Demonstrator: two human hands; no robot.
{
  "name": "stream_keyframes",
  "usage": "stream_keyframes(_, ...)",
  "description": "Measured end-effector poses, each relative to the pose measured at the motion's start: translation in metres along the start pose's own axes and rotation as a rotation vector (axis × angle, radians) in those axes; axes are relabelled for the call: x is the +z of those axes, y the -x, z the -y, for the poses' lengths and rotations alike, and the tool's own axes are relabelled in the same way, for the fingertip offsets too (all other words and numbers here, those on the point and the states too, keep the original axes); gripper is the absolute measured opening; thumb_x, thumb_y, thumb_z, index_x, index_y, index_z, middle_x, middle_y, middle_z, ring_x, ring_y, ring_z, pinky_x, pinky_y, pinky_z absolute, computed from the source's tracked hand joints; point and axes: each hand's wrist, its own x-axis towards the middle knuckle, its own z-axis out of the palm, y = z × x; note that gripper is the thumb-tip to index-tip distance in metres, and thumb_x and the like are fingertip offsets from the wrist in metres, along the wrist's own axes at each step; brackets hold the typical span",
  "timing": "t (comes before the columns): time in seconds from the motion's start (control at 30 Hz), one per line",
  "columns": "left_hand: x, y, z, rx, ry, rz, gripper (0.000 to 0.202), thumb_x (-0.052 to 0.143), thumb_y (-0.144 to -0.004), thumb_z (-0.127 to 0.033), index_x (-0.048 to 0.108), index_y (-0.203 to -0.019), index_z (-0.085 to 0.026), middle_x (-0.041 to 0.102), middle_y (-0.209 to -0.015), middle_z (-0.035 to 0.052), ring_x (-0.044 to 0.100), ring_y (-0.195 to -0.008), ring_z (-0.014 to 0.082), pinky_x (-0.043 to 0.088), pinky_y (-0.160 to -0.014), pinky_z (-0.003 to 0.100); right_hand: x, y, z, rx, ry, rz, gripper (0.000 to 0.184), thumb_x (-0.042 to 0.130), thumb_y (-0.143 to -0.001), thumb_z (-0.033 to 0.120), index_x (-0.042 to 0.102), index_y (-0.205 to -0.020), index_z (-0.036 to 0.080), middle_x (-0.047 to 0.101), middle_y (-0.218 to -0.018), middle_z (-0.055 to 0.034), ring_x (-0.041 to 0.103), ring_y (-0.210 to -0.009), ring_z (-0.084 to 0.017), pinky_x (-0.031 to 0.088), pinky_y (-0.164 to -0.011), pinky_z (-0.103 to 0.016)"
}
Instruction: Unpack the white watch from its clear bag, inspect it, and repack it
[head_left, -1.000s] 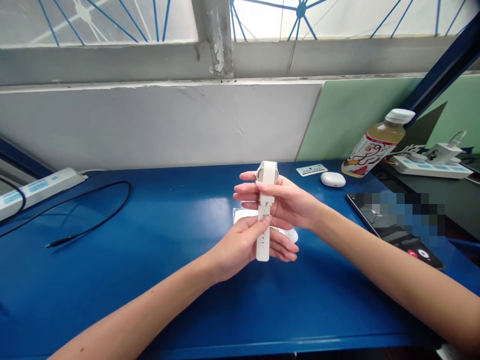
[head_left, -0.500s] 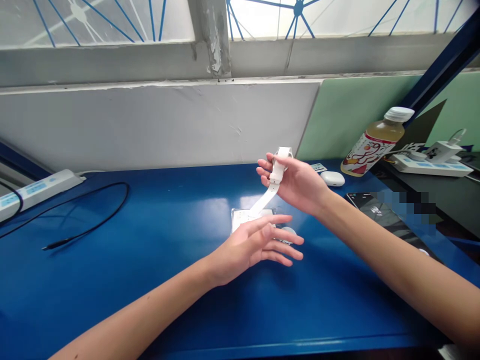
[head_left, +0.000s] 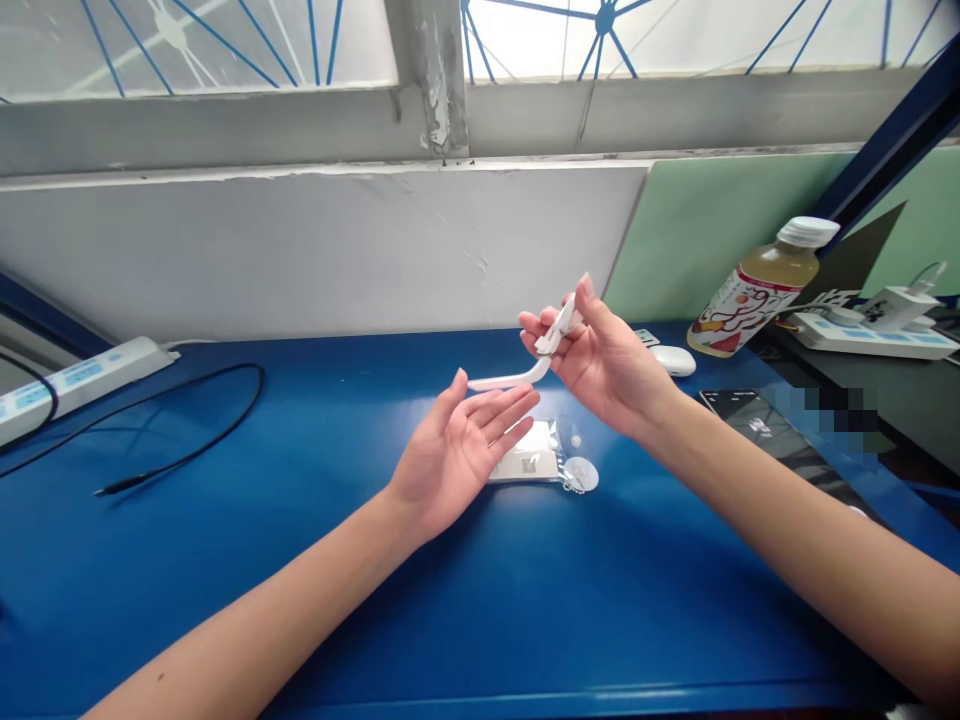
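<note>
My right hand (head_left: 600,365) holds a white watch (head_left: 551,340) by its case, pinched between thumb and fingers above the blue table (head_left: 300,560). The white strap (head_left: 510,380) curves down and left from the case. My left hand (head_left: 457,450) is open, palm up, fingers spread just under the strap's free end, touching or almost touching it. Beneath the hands a clear plastic packet (head_left: 536,462) with a white card lies on the table.
A juice bottle (head_left: 757,285) stands at the right by the green panel. A white earbud case (head_left: 673,360), a dark phone (head_left: 780,430) and a white power strip (head_left: 870,335) lie near it. Another power strip (head_left: 82,375) and a black cable (head_left: 180,440) are at the left.
My left hand let go of the strap and turned palm up. My right hand lifted the watch and tilted it, so the strap now swings out to the left.
</note>
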Motion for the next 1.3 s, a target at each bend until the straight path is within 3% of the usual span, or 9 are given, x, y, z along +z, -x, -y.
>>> stream_keyframes(0.2,0.001,0.002,0.002,-0.072,0.043,0.114,0.048,0.054,-0.097,-0.047,0.061,-0.12,-0.006,0.057,-0.138,0.0218,0.047,-0.137,0.0341,0.039,-0.112,0.046,0.003,0.006,-0.002,-0.016,0.124,0.095,0.044,0.065,-0.08,0.065,0.064,-0.079,0.021,0.076,-0.086,-0.0047,0.071,-0.098,-0.022,0.055,-0.089,-0.036)
stream_keyframes(0.4,0.001,0.003,0.005,-0.016,-0.068,0.204,0.047,0.068,-0.091,-0.039,0.062,-0.127,-0.009,0.064,-0.13,0.019,0.055,-0.129,0.0342,0.045,-0.107,0.045,0.005,0.016,0.001,0.037,0.451,0.244,0.034,0.072,-0.08,0.053,0.076,-0.077,0.019,0.076,-0.082,-0.0049,0.071,-0.079,-0.019,0.055,-0.069,-0.029)
stream_keyframes(0.5,0.004,0.006,0.006,-0.037,-0.184,0.238,0.036,0.073,-0.089,-0.024,0.067,-0.122,-0.012,0.069,-0.122,0.0154,0.065,-0.115,0.0289,0.051,-0.1,0.04,0.004,0.017,0.002,0.065,0.51,0.284,0.028,0.076,-0.077,0.049,0.079,-0.086,0.022,0.077,-0.093,-0.004,0.069,-0.077,-0.017,0.053,-0.061,-0.025)
stream_keyframes(0.6,0.009,0.01,0.007,-0.063,-0.234,0.233,0.027,0.073,-0.089,-0.021,0.071,-0.114,-0.012,0.075,-0.106,0.0115,0.072,-0.094,0.0198,0.056,-0.089,0.033,0.003,0.017,-0.001,0.193,0.427,0.354,0.03,0.072,-0.082,0.049,0.078,-0.092,0.022,0.077,-0.094,-0.0047,0.068,-0.071,-0.015,0.05,-0.052,-0.022)
stream_keyframes(0.67,0.012,0.012,0.009,-0.073,-0.25,0.227,0.025,0.072,-0.09,-0.023,0.071,-0.112,-0.011,0.075,-0.103,0.0118,0.073,-0.086,0.0176,0.058,-0.084,0.031,0.003,0.017,-0.003,0.296,0.266,0.425,0.026,0.069,-0.085,0.044,0.076,-0.098,0.022,0.077,-0.095,-0.0045,0.07,-0.077,-0.016,0.054,-0.058,-0.023)
stream_keyframes(0.73,0.014,0.012,0.01,-0.081,-0.271,0.209,0.025,0.072,-0.09,-0.023,0.071,-0.111,-0.011,0.075,-0.106,0.0138,0.074,-0.088,0.0201,0.059,-0.083,0.032,0.001,0.016,-0.002,0.361,0.053,0.495,0.024,0.066,-0.088,0.032,0.072,-0.109,0.024,0.077,-0.1,-0.0036,0.072,-0.09,-0.018,0.057,-0.078,-0.029)
stream_keyframes(0.87,0.015,0.012,0.012,-0.11,-0.321,0.181,0.027,0.071,-0.091,-0.026,0.069,-0.111,-0.009,0.074,-0.11,0.0176,0.073,-0.1,0.0274,0.059,-0.085,0.036,-0.002,0.015,0.003,0.432,-0.209,0.596,0.031,0.052,-0.093,0.029,0.069,-0.117,0.018,0.074,-0.117,-0.0062,0.066,-0.113,-0.021,0.046,-0.105,-0.038)
stream_keyframes(1.13,0.017,0.014,0.016,-0.154,-0.398,0.204,0.031,0.066,-0.093,-0.029,0.068,-0.113,-0.006,0.071,-0.116,0.022,0.071,-0.106,0.0318,0.059,-0.089,0.041,0.0,0.015,-0.003,0.553,-0.267,0.562,0.052,0.034,-0.101,0.048,0.067,-0.119,0.012,0.073,-0.117,-0.0116,0.066,-0.115,-0.025,0.044,-0.106,-0.041)
stream_keyframes(1.3,0.018,0.012,0.017,-0.141,-0.417,0.174,0.029,0.063,-0.095,-0.03,0.068,-0.112,-0.007,0.073,-0.112,0.0198,0.072,-0.104,0.0295,0.059,-0.088,0.038,0.0,0.015,0.003,0.528,-0.26,0.595,0.06,0.027,-0.101,0.054,0.067,-0.121,0.014,0.072,-0.121,-0.0117,0.064,-0.117,-0.027,0.043,-0.107,-0.045)
